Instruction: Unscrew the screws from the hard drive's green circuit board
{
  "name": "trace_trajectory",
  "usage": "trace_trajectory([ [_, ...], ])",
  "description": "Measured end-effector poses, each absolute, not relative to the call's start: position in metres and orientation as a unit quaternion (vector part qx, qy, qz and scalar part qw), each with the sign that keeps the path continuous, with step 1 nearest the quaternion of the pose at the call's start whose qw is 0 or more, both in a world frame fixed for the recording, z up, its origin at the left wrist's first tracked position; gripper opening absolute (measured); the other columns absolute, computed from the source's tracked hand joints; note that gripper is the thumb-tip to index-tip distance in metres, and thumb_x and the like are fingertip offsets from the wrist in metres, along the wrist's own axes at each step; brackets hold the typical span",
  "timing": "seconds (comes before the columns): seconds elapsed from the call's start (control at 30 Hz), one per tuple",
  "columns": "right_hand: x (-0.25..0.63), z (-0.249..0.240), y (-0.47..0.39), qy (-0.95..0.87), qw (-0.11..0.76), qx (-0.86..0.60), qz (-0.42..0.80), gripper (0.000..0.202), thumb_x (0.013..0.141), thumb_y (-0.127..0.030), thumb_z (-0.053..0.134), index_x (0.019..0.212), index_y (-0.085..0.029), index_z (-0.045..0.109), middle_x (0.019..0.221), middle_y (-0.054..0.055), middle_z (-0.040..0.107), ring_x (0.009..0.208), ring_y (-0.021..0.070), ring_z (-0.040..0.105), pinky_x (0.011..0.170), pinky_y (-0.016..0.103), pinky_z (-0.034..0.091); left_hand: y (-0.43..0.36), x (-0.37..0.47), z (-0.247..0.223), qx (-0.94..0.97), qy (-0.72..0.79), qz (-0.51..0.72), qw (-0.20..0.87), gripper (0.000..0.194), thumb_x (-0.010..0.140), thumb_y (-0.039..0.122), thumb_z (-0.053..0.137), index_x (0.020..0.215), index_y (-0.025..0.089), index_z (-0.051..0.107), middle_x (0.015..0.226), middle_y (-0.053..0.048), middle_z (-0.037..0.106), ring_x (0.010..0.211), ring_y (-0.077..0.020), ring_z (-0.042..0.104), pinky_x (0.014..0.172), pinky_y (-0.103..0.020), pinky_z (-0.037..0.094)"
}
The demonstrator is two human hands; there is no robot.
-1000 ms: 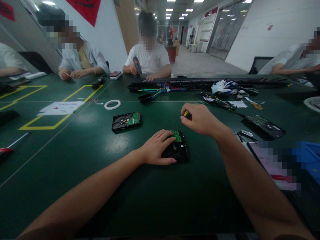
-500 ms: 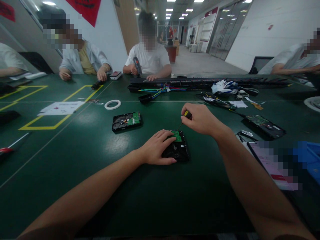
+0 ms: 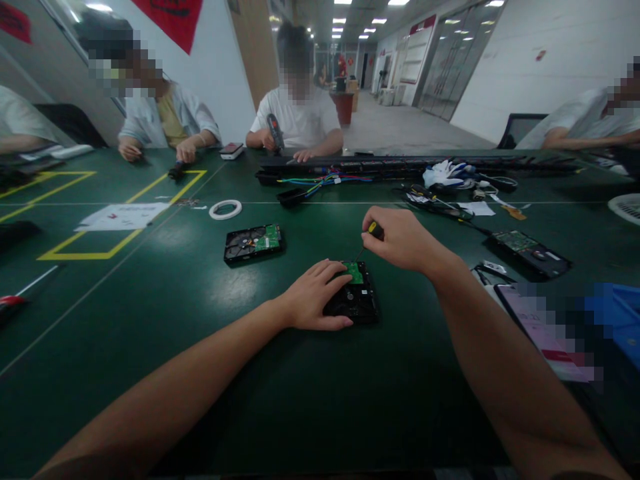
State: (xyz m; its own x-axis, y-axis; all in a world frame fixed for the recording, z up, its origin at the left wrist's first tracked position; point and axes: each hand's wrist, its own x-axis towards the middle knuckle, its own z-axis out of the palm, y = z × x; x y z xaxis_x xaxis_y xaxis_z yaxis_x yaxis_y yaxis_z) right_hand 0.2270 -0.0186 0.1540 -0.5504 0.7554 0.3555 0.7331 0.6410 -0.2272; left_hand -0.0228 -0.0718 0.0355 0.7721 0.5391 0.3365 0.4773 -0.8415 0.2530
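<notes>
A black hard drive (image 3: 366,307) with a green circuit board lies on the table in front of me. My left hand (image 3: 316,297) spans its left part and holds it down, fingers spread over the board and thumb along the near edge. Above the drive's far side, my right hand (image 3: 403,237) is closed around a screwdriver (image 3: 375,230) with a yellow and black handle. Its thin shaft slants down to the far edge of the board; my left fingers are close by, and I cannot make out exactly where the tip rests.
A second hard drive (image 3: 254,244) lies left of my hands, a third (image 3: 527,253) to the right. Behind them are a tape roll (image 3: 225,209), coloured wires (image 3: 320,183) and white gloves (image 3: 447,175). A clipboard (image 3: 545,330) and blue bin (image 3: 623,320) stand right. Co-workers sit opposite.
My hands, the hard drive and the screwdriver handle stay nearly in place. Across the table, a co-worker's hand with a dark tool has shifted slightly to the left.
</notes>
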Motion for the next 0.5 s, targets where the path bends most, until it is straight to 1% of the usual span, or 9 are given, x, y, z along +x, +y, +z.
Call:
trace_trajectory([
  [0.2, 0.2261, 0.1539, -0.0193, -0.879, 0.214, -0.424, 0.029, 0.010, 0.090, -0.024, 0.060, 0.095, -0.018, 0.066, 0.088, 0.007, 0.072, 0.079, 0.0196, 0.061, 0.077, 0.031, 0.040, -0.0710, -0.0223, 0.0341, 0.939, 0.270, 0.201, 0.067, 0.091, 0.091, 0.078, 0.064, 0.153, 0.013, 0.051, 0.156, -0.025, 0.051, 0.147, -0.0441, 0.049, 0.129, -0.066, 0.031],
  [0.4, 0.2260, 0.1548, -0.0203, -0.880, 0.216, -0.422, 0.028, 0.009, 0.089, -0.024, 0.060, 0.094, -0.018, 0.065, 0.087, 0.007, 0.072, 0.078, 0.0193, 0.060, 0.076, 0.031, 0.040, -0.0703, -0.0226, 0.0336, 0.940, 0.269, 0.199, 0.069, 0.090, 0.092, 0.078, 0.064, 0.155, 0.016, 0.049, 0.157, -0.024, 0.051, 0.148, -0.0445, 0.048, 0.128, -0.068, 0.031],
  [0.5, 0.2268, 0.1536, -0.0190, -0.880, 0.217, -0.421, 0.026, 0.009, 0.089, -0.024, 0.061, 0.094, -0.019, 0.065, 0.087, 0.007, 0.072, 0.077, 0.0194, 0.060, 0.075, 0.031, 0.040, -0.0699, -0.0231, 0.0331, 0.940, 0.269, 0.197, 0.070, 0.092, 0.091, 0.079, 0.064, 0.155, 0.015, 0.049, 0.157, -0.024, 0.050, 0.148, -0.0444, 0.048, 0.129, -0.067, 0.031],
])
